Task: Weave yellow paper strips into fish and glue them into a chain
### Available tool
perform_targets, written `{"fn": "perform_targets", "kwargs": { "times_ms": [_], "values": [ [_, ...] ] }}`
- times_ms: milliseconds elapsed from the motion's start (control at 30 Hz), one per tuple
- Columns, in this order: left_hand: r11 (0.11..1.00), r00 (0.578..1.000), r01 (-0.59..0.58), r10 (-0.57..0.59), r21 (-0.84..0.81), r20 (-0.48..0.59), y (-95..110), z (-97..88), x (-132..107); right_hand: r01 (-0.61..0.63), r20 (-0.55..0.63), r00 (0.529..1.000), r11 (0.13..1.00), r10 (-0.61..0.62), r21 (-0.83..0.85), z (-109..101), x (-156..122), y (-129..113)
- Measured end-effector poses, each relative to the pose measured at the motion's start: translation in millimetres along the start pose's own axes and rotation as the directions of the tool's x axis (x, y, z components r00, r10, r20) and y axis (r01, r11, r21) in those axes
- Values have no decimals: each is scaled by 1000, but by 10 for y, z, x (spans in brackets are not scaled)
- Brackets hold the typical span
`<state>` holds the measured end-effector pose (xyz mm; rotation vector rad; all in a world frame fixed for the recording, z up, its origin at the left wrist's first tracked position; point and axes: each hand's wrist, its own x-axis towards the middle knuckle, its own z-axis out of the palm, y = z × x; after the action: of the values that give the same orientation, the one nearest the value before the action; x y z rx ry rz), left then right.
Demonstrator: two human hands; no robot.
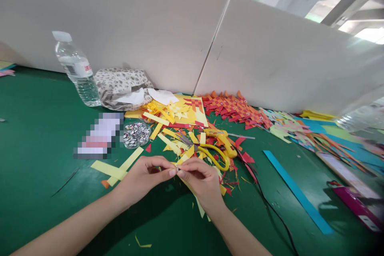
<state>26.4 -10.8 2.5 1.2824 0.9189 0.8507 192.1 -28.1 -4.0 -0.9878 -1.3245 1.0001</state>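
My left hand (153, 175) and my right hand (200, 176) meet at the fingertips over the near middle of the table. Both are closed in a pinch on a yellow paper strip (186, 155); the fingers cover much of it. Pale yellow ends hang out below my right hand. Just beyond lie yellow-handled scissors (220, 159) and a yellow glue gun (223, 140) among red and yellow paper scraps. Left of these, a clear dish of googly eyes (136, 134) stands beside crossed pale yellow strips (118, 170).
Woven red-orange paper fish (237, 108) are heaped against the white partition (144, 28). A water bottle (78, 70), a floral pouch (123, 84) and a phone (100, 136) are at left. The gun's black cord (270, 204), a blue strip (297, 192) and a magenta device (357, 208) lie right.
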Motion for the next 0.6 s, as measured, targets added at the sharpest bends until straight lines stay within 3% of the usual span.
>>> {"fn": "perform_targets", "kwargs": {
  "times_ms": [600],
  "values": [
    [1000, 1000, 9, -9, 15, -4, 2, -5, 8, 5, -8, 1000, 1000, -5, -9, 2, 3, -13]
  ]
}}
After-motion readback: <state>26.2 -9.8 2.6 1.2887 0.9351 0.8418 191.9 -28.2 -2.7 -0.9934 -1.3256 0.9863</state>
